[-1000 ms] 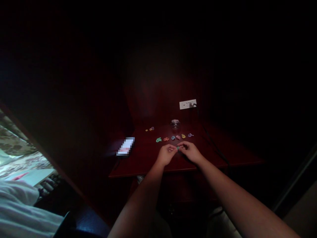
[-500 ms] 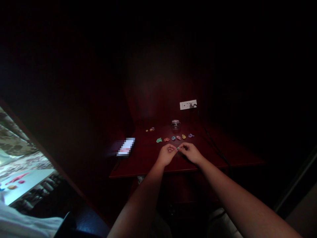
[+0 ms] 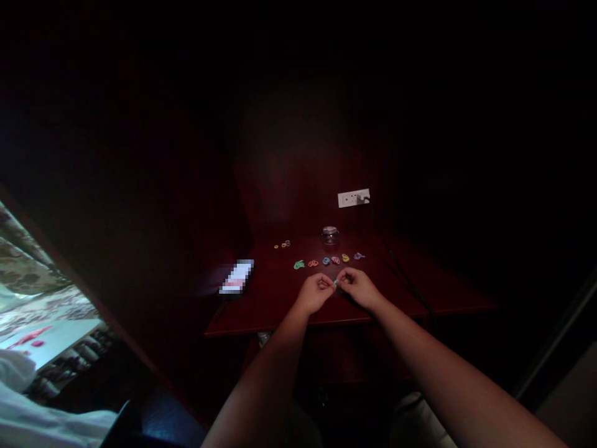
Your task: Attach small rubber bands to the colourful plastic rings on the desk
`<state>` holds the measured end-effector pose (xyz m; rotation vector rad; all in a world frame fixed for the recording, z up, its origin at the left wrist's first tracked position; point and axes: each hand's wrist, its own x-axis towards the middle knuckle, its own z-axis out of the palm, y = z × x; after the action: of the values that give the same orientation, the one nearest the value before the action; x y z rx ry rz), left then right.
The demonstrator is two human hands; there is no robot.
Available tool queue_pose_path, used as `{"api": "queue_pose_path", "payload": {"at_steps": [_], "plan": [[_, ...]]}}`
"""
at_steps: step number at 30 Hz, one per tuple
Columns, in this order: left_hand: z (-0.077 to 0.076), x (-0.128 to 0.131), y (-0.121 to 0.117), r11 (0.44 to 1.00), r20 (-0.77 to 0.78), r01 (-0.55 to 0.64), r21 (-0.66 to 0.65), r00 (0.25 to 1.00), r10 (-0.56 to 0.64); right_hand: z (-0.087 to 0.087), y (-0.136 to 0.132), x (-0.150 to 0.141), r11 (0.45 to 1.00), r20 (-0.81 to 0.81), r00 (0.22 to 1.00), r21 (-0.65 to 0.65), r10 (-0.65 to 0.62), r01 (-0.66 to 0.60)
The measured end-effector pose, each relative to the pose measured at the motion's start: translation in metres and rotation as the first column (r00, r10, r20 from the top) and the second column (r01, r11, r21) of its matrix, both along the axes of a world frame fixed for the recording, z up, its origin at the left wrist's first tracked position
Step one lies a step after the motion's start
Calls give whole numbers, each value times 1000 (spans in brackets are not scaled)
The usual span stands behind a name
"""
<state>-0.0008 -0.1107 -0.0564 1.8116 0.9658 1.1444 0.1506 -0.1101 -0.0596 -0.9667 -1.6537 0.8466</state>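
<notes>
My left hand [image 3: 316, 292] and my right hand [image 3: 358, 287] meet over the front of a dark red desk [image 3: 280, 305]. Thumbs and fingertips of both pinch a small green hair tie [image 3: 335, 283] between them. Just beyond lies a row of small hair ties sorted by colour: green [image 3: 299, 264], orange [image 3: 313, 264], blue [image 3: 326, 261], pink [image 3: 335, 260], yellow [image 3: 346, 257] and purple [image 3: 359, 256]. Behind the row stands a clear lidded jar [image 3: 330, 236]. A few loose ties [image 3: 283, 244] lie farther back on the left.
A phone with a lit, blurred screen [image 3: 237, 277] sits at the desk's left. A wall socket [image 3: 353, 198] holds a plug, its black cable [image 3: 396, 264] running down across the right side. Beyond the left panel are a white table [image 3: 60, 342] and pale cloth [image 3: 56, 410].
The green tie shows a little more between my fingertips, with both hands nearly in the same place. At the far left, the pale cloth has shifted up over part of the white table.
</notes>
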Motion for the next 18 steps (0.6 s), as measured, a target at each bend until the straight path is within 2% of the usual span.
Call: {"api": "queue_pose_path", "payload": {"at_steps": [6,18], "plan": [[3,0,-2,998,-9,-44,48,999,44,2,-2,0,999,-31,999,-5,35,-35],[0,0,1,997,-20,-76,23,997,76,5,-4,-1,999,-14,999,-10,42,-42]]}}
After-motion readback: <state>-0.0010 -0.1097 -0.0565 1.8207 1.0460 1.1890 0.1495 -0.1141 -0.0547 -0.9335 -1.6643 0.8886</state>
